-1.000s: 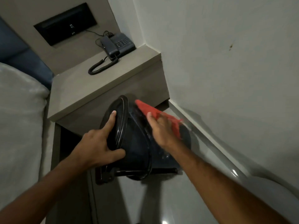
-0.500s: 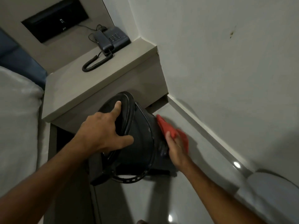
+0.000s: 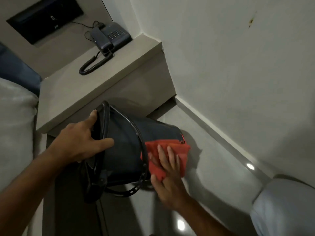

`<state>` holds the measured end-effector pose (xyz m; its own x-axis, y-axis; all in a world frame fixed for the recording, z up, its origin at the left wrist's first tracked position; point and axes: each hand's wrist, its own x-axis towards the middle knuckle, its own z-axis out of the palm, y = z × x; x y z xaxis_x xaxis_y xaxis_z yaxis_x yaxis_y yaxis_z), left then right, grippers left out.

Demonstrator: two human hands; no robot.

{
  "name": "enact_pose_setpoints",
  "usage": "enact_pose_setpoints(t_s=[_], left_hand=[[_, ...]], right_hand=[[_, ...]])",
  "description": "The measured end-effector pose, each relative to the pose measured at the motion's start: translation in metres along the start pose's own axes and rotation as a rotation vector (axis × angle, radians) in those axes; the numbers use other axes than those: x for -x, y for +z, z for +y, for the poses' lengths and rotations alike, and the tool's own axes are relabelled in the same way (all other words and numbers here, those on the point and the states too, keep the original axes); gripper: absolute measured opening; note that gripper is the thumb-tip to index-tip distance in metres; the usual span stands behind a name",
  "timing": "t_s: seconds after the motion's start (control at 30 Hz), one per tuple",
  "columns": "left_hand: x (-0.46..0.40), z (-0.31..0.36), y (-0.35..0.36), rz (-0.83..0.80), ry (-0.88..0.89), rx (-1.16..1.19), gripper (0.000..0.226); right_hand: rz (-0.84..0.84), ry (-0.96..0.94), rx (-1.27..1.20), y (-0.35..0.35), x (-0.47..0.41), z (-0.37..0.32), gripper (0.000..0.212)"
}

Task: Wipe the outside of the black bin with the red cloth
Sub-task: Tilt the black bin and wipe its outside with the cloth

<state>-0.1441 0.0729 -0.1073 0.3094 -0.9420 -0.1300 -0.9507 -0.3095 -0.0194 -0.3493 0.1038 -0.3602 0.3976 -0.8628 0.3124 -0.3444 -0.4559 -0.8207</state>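
Nightstand (image 3: 95, 89) crowds the tipped bin (image 3: 126, 150); left hand (image 3: 80, 143) grips its rim, right hand (image 3: 168, 174) seemingly flat on cloth (image 3: 172, 147).

No readable text anywhere.

The telephone (image 3: 111, 36) on the bedside counter (image 3: 71, 86) shows keypad buttons, but their markings are too small and blurred to read.

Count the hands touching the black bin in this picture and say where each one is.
2. The left hand grips the black bin at its rim; the right hand lies flat on the red cloth, pressing it against the bin's side. None seems hidden.
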Motion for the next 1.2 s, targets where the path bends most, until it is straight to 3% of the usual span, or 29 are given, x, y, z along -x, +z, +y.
enact_pose_setpoints(t_s=[0.13,0.2,0.3,0.43,0.53,0.63,0.7,0.77,0.87,0.97,1.07,1.2], left_hand=[[0.004,-0.005,0.004,-0.012,-0.031,0.022,0.115],[0.005,-0.002,0.001,-0.015,-0.051,0.012,0.119],[0.008,0.006,-0.001,-0.023,-0.035,-0.025,0.122],[0.01,0.018,0.0,-0.038,-0.04,-0.063,0.123],[0.006,0.026,-0.003,-0.047,-0.037,-0.054,0.124],[0.003,0.037,-0.002,-0.028,0.004,-0.08,0.128],[0.002,0.042,0.0,-0.002,0.011,-0.119,0.129],[0.001,0.041,-0.001,-0.007,-0.027,-0.087,0.13],[-0.001,0.034,-0.003,-0.036,-0.11,0.014,0.122],[-0.002,0.02,-0.003,-0.057,-0.206,0.126,0.104],[0.003,0.008,-0.002,-0.07,-0.228,0.125,0.11],[0.004,0.009,-0.003,-0.081,-0.193,0.082,0.114]], right_hand=[[0.106,0.246,-0.021,-0.017,-0.055,0.007,0.063],[0.069,0.373,-0.035,-0.027,-0.073,0.025,0.068],[0.02,0.662,-0.251,-0.047,-0.097,0.046,0.068],[0.099,0.73,-0.391,-0.047,-0.095,0.014,0.059],[0.126,0.582,-0.835,-0.061,-0.089,-0.037,0.057],[0.014,0.293,-0.661,-0.08,-0.112,-0.08,0.043],[-0.026,0.131,-0.445,-0.074,-0.128,-0.094,0.053],[0.032,0.057,-0.255,-0.063,-0.127,-0.091,0.063],[0.133,-0.082,-0.221,-0.042,-0.085,-0.065,0.072],[0.147,-0.113,-0.153,-0.005,-0.021,-0.045,0.078],[0.116,-0.197,0.017,0.032,0.026,-0.045,0.059],[0.079,-0.08,-0.218,0.026,0.011,-0.066,0.065]])
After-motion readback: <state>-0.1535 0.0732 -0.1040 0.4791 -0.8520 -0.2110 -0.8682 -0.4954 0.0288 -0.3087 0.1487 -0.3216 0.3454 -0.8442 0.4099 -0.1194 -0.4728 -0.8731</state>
